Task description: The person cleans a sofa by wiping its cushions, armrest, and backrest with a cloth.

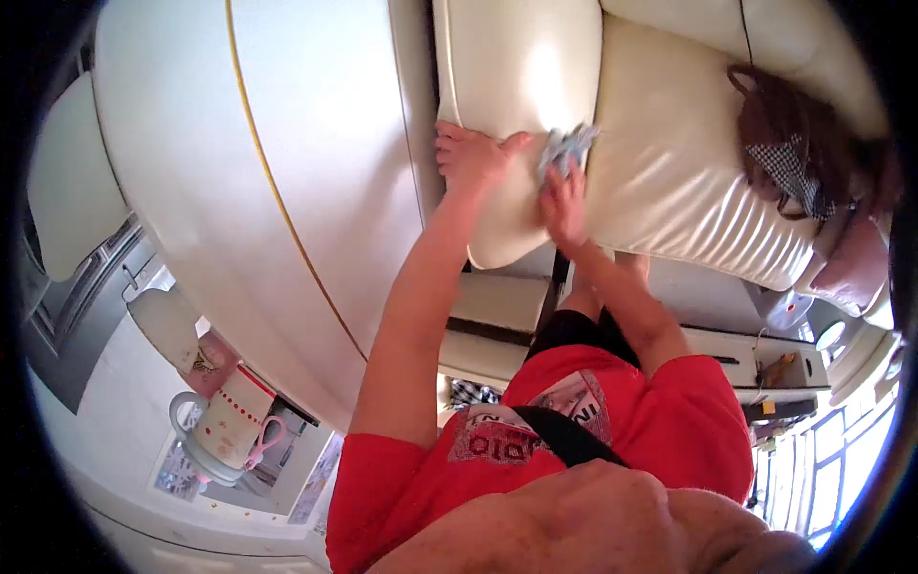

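My left hand rests on the cream leather sofa armrest, its fingers curled over the left edge and the thumb stretched across the top. To its right, my right hand is closed on a crumpled grey-and-white cloth. The cloth lies against the armrest's right side, by the seam with the seat cushion. Part of the cloth is hidden under my fingers.
A dark brown bag with a checked cloth lies on the sofa at right. A large white panel with a yellow strip stands at left. Below it is a decorated mug-shaped object. A low shelf unit is at lower right.
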Available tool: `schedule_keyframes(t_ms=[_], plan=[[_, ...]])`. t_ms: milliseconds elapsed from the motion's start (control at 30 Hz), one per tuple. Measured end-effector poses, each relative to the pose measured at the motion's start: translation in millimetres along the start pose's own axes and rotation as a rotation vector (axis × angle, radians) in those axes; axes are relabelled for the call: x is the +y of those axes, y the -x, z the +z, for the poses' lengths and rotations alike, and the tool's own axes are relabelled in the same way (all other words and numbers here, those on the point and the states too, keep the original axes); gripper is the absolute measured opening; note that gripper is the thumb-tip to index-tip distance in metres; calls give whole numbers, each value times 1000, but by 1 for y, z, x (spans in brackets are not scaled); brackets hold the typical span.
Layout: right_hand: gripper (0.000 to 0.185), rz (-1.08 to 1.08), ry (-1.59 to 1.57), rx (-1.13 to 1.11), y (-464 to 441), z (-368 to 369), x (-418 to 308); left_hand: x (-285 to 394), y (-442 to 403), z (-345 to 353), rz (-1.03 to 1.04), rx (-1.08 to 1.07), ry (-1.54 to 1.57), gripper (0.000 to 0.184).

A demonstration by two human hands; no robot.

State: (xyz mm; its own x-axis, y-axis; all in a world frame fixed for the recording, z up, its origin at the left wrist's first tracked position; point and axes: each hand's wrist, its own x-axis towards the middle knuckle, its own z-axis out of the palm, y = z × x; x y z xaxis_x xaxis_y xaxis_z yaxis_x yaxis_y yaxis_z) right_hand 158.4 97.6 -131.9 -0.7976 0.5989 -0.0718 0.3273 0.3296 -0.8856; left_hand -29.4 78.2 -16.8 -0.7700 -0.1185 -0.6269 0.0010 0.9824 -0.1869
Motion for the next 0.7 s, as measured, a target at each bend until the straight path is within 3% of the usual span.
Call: schedule_keyframes(t_ms=[33,167,267,400,467,500,533,567,633,667,700], plan=[[46,20,44,-51,35,6,-3,-3,-1,2,22,16,-4,141],[58,-318,331,-292,95,4,-43,2,1,-9,-8,-56,37,141],[59,-252,142,-225,81,-28,-63,2,2,-12,17,-67,78,141],[56,-533,153,-383,21,-69,-32,-8,-10,-2,74,-26,123,141],[41,-387,-81,-362,-13,-80,-21,-2,4,-12,61,-13,159,140],[29,-114,-336,-375,-42,-96,-25,-2,10,-16,33,-24,165,140],[27,155,-608,-314,-71,-113,-31,-2,11,-17,31,-11,180,140],[27,11,-294,-92,-99,-121,-26,-3,7,-13,33,-12,175,140],[27,-214,-98,228,-167,-146,-27,-9,-2,0,47,22,194,141],[35,-204,-60,184,-198,-172,-51,-7,-1,-3,33,26,206,141],[37,-317,31,320,-230,-180,-69,-6,3,-8,20,-5,191,141]])
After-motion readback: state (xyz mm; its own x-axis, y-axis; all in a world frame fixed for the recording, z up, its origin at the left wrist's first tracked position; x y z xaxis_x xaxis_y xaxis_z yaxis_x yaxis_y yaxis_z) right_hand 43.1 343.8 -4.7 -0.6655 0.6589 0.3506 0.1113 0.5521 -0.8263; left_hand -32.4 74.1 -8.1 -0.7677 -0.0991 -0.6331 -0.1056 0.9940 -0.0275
